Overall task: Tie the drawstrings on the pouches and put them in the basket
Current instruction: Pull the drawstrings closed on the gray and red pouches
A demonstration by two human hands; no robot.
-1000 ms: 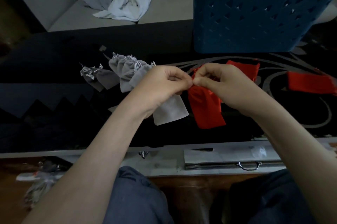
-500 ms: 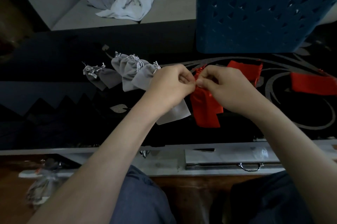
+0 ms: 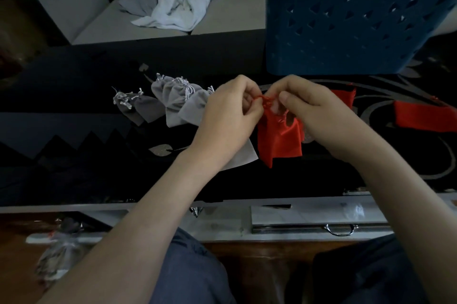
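1 red pouch (image 3: 279,140) hangs neck-up by drawstring (image 3: 265,99)

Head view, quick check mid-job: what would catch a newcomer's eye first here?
The bright red pouch at the centre, hanging from its drawstrings, which the left hand and right hand pinch between them above the dark table. Behind them at the upper right stands the big blue basket. To the left of the hands lies a cluster of grey pouches.
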